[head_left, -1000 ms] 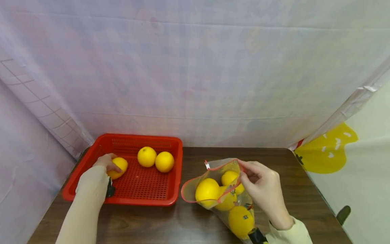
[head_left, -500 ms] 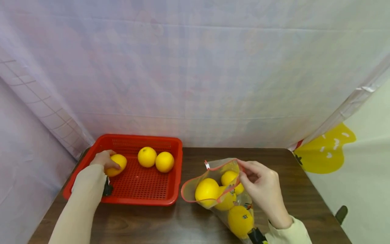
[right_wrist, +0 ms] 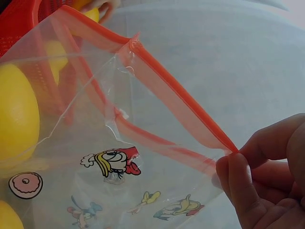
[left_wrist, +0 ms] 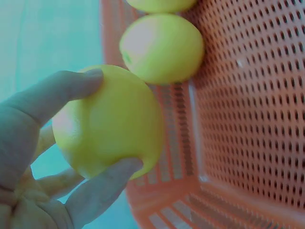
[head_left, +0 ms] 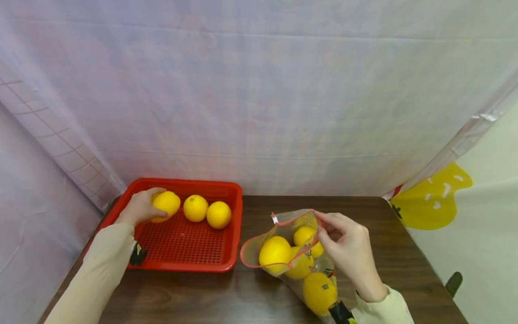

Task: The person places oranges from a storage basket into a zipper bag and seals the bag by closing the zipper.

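Note:
My left hand (head_left: pixel 139 208) grips a round yellow orange (head_left: pixel 168 204) over the left part of the red basket (head_left: pixel 186 268). In the left wrist view, thumb and fingers hold that orange (left_wrist: pixel 112 121) from opposite sides, with the basket below and beside it. Two more oranges, one (head_left: pixel 196 208) and another (head_left: pixel 219 215), lie in the basket's back right. With thumb and forefinger, my right hand (head_left: pixel 351 246) pinches the red-edged rim of a clear zip bag (right_wrist: pixel 176 95). Its mouth gapes toward the basket. Several oranges (head_left: pixel 275 253) are inside the bag, and cartoon prints cover its side.
Basket and bag both rest on a dark wooden table (head_left: pixel 194 297), the bag to the right of the basket. A pale curtain (head_left: pixel 259 99) hangs behind the table's far edge. A yellow print (head_left: pixel 430 198) shows on the white cloth at the right.
My left hand has lifted the orange and carried it back and slightly right, close to the two other oranges. The right hand and the bag have hardly moved.

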A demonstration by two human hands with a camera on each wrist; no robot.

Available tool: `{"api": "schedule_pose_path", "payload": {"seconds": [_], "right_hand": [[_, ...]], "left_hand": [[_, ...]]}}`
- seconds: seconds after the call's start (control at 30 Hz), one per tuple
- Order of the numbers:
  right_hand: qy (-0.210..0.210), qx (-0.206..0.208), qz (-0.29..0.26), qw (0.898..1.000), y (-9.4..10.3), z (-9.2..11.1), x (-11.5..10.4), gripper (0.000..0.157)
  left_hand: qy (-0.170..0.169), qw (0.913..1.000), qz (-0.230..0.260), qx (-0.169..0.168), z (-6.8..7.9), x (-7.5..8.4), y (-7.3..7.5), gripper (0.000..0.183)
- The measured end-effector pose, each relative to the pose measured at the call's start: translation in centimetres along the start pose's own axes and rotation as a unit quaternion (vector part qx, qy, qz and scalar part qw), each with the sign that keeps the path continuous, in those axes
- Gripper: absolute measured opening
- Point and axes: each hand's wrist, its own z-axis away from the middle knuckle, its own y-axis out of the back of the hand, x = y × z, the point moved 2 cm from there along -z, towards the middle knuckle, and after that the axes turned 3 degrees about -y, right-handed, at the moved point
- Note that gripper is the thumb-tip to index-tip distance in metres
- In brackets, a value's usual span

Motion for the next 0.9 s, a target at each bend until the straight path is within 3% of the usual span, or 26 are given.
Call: {"api": "schedule_pose_path", "payload": {"seconds": [0.2, 0.37, 0.9], "right_hand": [[-0.001, 0.002, -0.005, 1.000, -0.1, 0.0, 0.1, 0.027], [-0.002, 0.003, -0.003, 1.000, -0.1, 0.0, 0.1, 0.027], [-0.001, 0.005, 0.002, 1.000, 0.0, -0.1, 0.2, 0.027]], "left_hand": [[-0.015, 0.9991, 0.034, 0.018, 1.1, 1.5, 0.0, 0.074], [-0.038, 0.9977, 0.051, 0.024, 2.2, 3.7, 0.2, 0.075], [-0.108, 0.9864, 0.124, -0.005, 4.7, 11.6, -0.7, 0.072]]}}
